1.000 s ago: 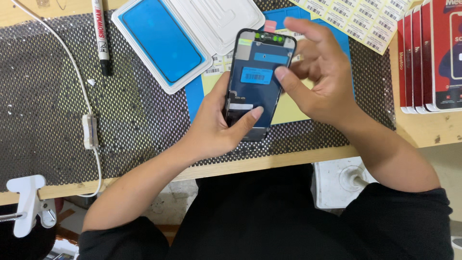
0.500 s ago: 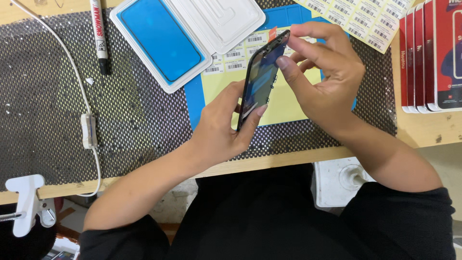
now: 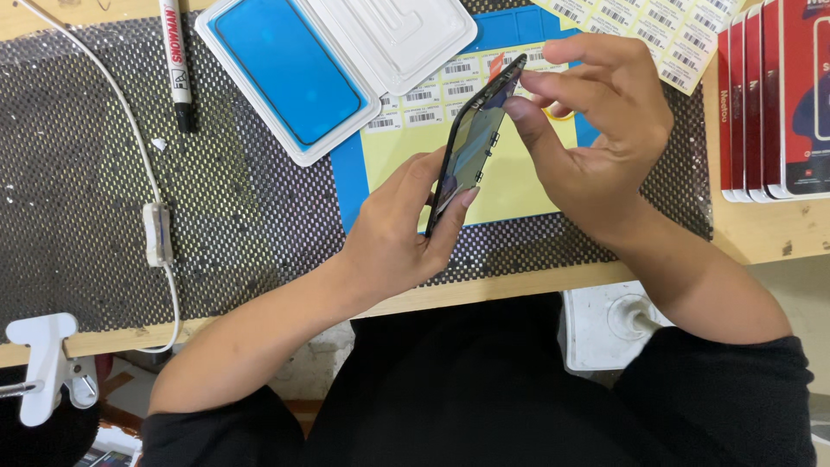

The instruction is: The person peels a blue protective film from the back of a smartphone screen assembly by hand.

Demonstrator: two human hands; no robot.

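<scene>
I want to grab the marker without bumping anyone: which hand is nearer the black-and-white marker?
Left. The left hand holds the phone lower right of the marker; the right hand is farther right, beyond the phone.

On my feed a dark perforated mat [image 3: 104, 216] covers most of the wooden bench [image 3: 761, 233]. I see a marker pen [image 3: 177, 65] lying near the top left, with a white cable [image 3: 130, 130] running down beside it to a small inline block [image 3: 158, 233]. A white tray holding a blue-filmed panel [image 3: 285, 73] sits at the top centre, overlapping a blue mat [image 3: 346, 177] with a yellow sheet [image 3: 519, 173]. Barcode label sheets [image 3: 657, 35] lie at the top right, next to red boxes [image 3: 774, 95] standing in a row. A white clamp [image 3: 43, 363] grips the bench edge at lower left.
</scene>
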